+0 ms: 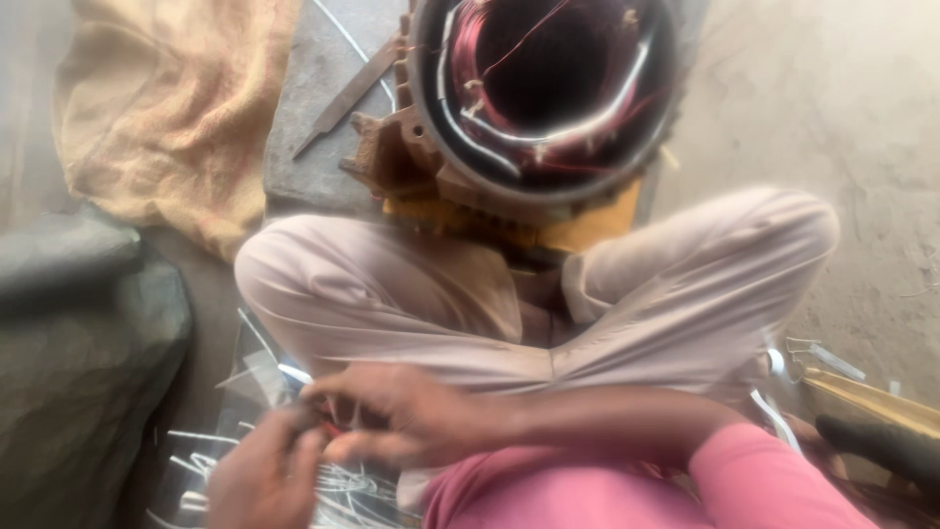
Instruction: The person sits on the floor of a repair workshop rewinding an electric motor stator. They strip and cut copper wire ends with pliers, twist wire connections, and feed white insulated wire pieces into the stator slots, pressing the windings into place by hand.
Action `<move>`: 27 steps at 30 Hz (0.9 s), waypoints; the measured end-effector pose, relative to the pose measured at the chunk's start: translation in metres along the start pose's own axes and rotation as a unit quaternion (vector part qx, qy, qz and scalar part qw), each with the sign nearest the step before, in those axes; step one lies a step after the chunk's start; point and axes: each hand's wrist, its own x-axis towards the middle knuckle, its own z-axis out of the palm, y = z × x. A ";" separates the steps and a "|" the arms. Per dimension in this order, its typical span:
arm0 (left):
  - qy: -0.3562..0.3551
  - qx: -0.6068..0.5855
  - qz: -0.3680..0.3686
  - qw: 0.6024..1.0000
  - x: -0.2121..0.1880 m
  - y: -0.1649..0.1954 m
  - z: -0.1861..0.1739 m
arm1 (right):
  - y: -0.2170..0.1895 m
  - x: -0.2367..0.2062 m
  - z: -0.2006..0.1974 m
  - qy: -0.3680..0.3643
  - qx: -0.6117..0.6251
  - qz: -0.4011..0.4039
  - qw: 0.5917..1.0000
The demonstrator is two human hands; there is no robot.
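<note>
Both hands meet low over a heap of white strips (333, 485); left hand (264, 475) and right hand (406, 416) pinch something small, their grip blurred, contents unclear.

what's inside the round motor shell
Copper-red wire coils and white sleeves line the inside of the motor shell. The middle is dark and hollow; its far end can't be seen.

Place: a motor repair workshop, with the work done on the floor.
Main sign: an opened motor housing (544, 93) with copper windings (490, 59) inside, standing on a stone slab (313, 118).
Tools: a flat metal blade (345, 98) lying on the slab.
Scraps: loose white strips (338, 482) scattered on the ground.
Surroundings: bare dusty concrete floor (862, 137), a burlap sack (166, 108).
</note>
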 end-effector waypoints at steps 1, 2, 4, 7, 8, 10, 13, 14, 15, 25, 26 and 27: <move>0.003 0.022 0.059 0.998 0.007 0.024 0.007 | -0.005 -0.001 -0.018 0.014 -0.012 0.005 1.000; 0.008 0.044 0.118 0.992 0.014 0.048 0.011 | -0.009 -0.003 -0.034 0.027 -0.025 0.009 0.999; -0.030 0.101 0.187 0.977 0.030 0.091 0.011 | -0.014 -0.011 -0.066 0.057 -0.061 0.028 0.996; -0.050 0.044 0.246 0.967 0.046 0.145 0.009 | -0.027 -0.036 -0.126 0.133 -0.145 -0.054 0.979; -0.041 0.014 0.295 0.955 0.054 0.161 0.009 | -0.036 -0.049 -0.154 0.147 -0.201 -0.129 0.960; 0.011 -0.038 0.378 0.925 0.066 0.190 0.014 | -0.058 -0.070 -0.207 0.350 -0.195 -0.036 0.916; 0.106 -0.080 0.443 0.887 0.096 0.240 0.033 | -0.097 -0.092 -0.287 0.537 -0.201 -0.091 0.814; 0.148 -0.089 0.459 0.871 0.107 0.259 0.040 | -0.109 -0.096 -0.309 0.518 -0.163 -0.172 0.822; 0.192 -0.097 0.477 0.852 0.118 0.277 0.048 | -0.118 -0.098 -0.328 0.503 -0.142 -0.204 0.827; 0.046 -0.170 0.380 0.908 0.176 0.330 0.074 | -0.086 -0.096 -0.362 0.505 -0.085 -0.259 0.819; 0.026 -0.197 0.375 0.905 0.179 0.331 0.073 | -0.082 -0.096 -0.362 0.504 -0.089 -0.248 0.822; 0.051 -0.191 0.405 0.893 0.182 0.333 0.072 | -0.079 -0.094 -0.364 0.495 -0.111 -0.244 0.826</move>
